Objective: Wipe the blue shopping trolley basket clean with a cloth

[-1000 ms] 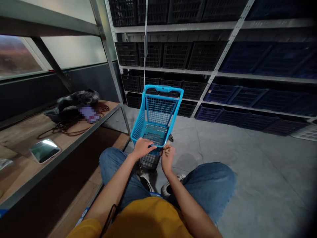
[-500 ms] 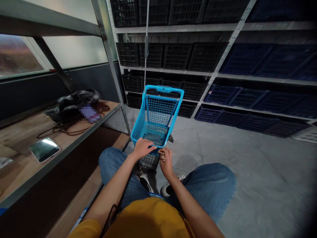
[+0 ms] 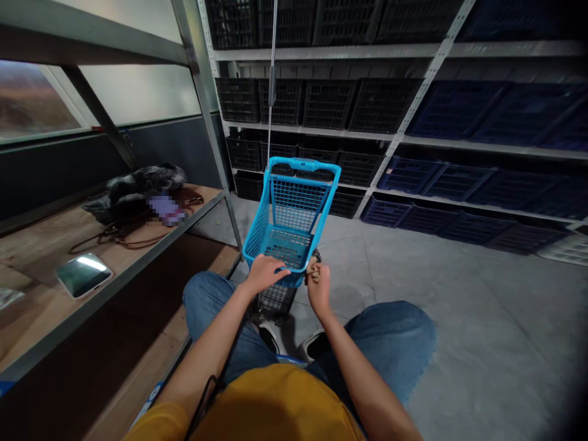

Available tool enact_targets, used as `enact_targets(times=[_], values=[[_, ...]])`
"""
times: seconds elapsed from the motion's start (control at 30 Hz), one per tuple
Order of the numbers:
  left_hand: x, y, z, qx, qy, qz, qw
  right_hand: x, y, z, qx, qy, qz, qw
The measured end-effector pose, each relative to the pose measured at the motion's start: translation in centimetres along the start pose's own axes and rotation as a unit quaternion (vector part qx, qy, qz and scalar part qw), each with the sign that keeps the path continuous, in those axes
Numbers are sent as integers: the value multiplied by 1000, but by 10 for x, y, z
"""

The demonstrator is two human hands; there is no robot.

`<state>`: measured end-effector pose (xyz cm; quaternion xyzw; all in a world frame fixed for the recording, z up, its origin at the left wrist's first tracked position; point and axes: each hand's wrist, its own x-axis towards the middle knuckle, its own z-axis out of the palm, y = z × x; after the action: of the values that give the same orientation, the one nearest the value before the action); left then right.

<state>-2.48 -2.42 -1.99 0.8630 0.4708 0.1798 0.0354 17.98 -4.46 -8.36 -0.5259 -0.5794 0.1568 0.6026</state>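
A blue plastic shopping cart (image 3: pixel 302 164) with mesh sides stands before my knees. My left hand (image 3: pixel 265 274) lies over the cart's near rim, thumb stretched along it and fingers bent down over the edge, holding it. At the near right corner of the basket, my right hand (image 3: pixel 320 286) is closed on a small crumpled beige cloth (image 3: pixel 313 269). The cloth is at the rim, mostly covered by the fingers. Inside, the visible part of the basket shows only bare mesh.
On the left, a wooden shelf (image 3: pixel 32 272) with a metal frame bears a phone (image 3: pixel 84 275), a dark patterned cloth (image 3: pixel 142 184) and brown straps. Racks of black crates (image 3: pixel 328 104) and dark blue crates (image 3: pixel 416 174) stand behind. A thin metal pole (image 3: pixel 270 131) rises by the cart.
My right hand has moved right along the near rim to the corner, with the beige cloth in it. My left hand stays in place on the rim.
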Motion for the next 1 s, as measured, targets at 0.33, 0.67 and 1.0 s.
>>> enact_targets(times=[0.33, 0.67, 1.0], values=[[-2, 1, 1, 12, 3, 0, 1000, -6, -11, 7, -10, -59, -83, 995], [-2, 1, -1, 14, 0, -2, 1000, -17, -14, 6, 9, -95, -50, 994], [-3, 3, 1, 13, -3, -6, 1000, -23, -14, 5, -8, -12, -43, 999]])
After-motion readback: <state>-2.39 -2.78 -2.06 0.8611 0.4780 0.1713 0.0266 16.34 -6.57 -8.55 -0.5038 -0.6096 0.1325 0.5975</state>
